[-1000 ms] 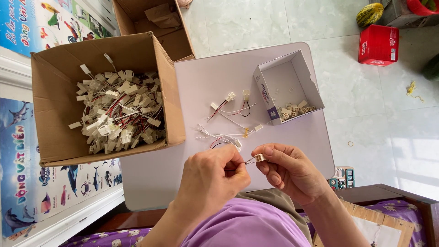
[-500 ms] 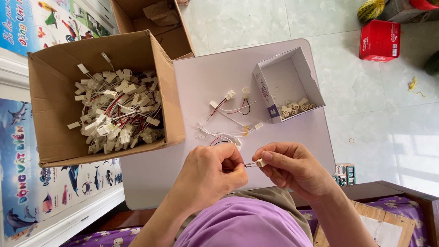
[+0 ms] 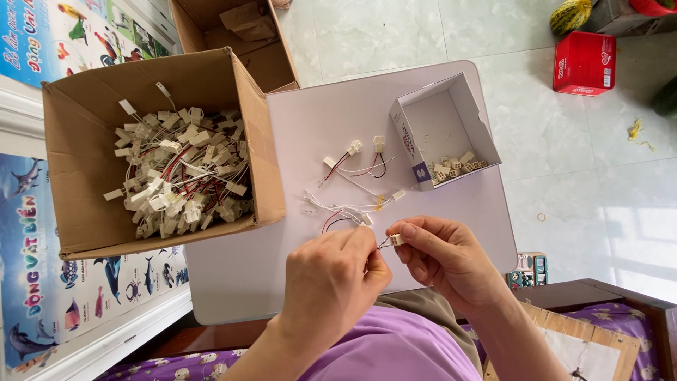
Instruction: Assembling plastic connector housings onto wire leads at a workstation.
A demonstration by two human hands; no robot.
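Two hands are working close together over the near edge of a pale table (image 3: 451, 212). The right hand (image 3: 444, 257) is pinching a small white plug (image 3: 397, 239) between thumb and fingertips, while the left hand (image 3: 335, 271) is closing its fingers on the thin wire (image 3: 381, 245) running into that plug. Just beyond them a few loose wired plugs (image 3: 352, 183) are lying on the table. A big cardboard box (image 3: 261, 141) full of wired plugs is sitting on the left, and a small white box (image 3: 451, 106) of tiny plugs is on the far right.

Wire ends inside the left hand (image 3: 337, 271), small connector (image 3: 397, 240) detail, second carton (image 3: 236, 35) beyond the top edge.
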